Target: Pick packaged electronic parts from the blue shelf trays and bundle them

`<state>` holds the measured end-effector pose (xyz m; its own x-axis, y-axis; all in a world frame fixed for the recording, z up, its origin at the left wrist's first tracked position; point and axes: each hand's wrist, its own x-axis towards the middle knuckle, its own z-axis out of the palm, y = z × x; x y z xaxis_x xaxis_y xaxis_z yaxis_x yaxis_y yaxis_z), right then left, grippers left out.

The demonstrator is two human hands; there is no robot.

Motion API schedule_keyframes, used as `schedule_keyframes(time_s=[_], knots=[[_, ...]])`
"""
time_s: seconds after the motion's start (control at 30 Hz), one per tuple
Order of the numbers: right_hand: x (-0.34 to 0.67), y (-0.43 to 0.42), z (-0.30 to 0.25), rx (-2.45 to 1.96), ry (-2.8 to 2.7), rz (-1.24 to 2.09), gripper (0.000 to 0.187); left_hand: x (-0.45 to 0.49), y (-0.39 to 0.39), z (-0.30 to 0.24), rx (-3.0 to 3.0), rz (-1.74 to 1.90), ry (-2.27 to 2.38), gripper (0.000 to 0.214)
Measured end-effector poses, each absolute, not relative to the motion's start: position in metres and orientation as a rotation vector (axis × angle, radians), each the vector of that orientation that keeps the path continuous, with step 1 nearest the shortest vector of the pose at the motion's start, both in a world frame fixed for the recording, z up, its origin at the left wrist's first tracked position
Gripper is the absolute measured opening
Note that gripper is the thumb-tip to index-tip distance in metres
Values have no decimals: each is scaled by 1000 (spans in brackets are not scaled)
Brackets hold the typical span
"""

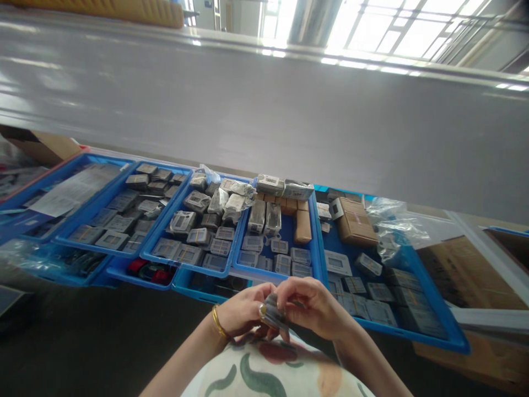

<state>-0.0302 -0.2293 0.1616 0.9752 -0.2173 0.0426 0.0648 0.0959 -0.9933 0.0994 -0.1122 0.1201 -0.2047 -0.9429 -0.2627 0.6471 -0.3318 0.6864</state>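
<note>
Close to my body, my left hand is closed around a small stack of grey plates, which look like the printed panels in the trays. The fingers of my right hand pinch the top and right edge of the same stack. Both hands meet in front of the shirt, below the front rim of a blue tray. Fingers cover much of the stack, so its printing cannot be read. Bundles of grey panels, some bound with bands, lie in that tray just beyond my hands.
More blue trays of grey panels stand in a row, including a left tray and a right tray. A brown carton and clear plastic bags lie at the right. A long grey panel runs across behind the trays.
</note>
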Motion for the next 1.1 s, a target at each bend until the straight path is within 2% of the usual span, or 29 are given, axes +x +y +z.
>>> schedule_keyframes(time_s=[0.13,0.3,0.5,0.73,0.87,0.93,1.1], knots=[[-30,-232,166,-1693,46,-277,14,99,-112,122,798,-1755,-521,39],[-30,-235,162,-1562,34,-214,24,99,-112,123,790,-1742,-482,43],[-28,-234,157,-1498,76,-177,20,99,-113,123,778,-1751,-488,52],[-31,-229,163,-1466,97,-175,5,99,-113,121,774,-1773,-529,52],[-30,-231,169,-1684,6,-251,12,98,-113,125,787,-1760,-533,50],[-29,-233,168,-1653,-22,-225,8,98,-113,126,785,-1759,-517,56],[-29,-234,163,-1509,9,-194,15,98,-111,121,747,-1756,-496,64]])
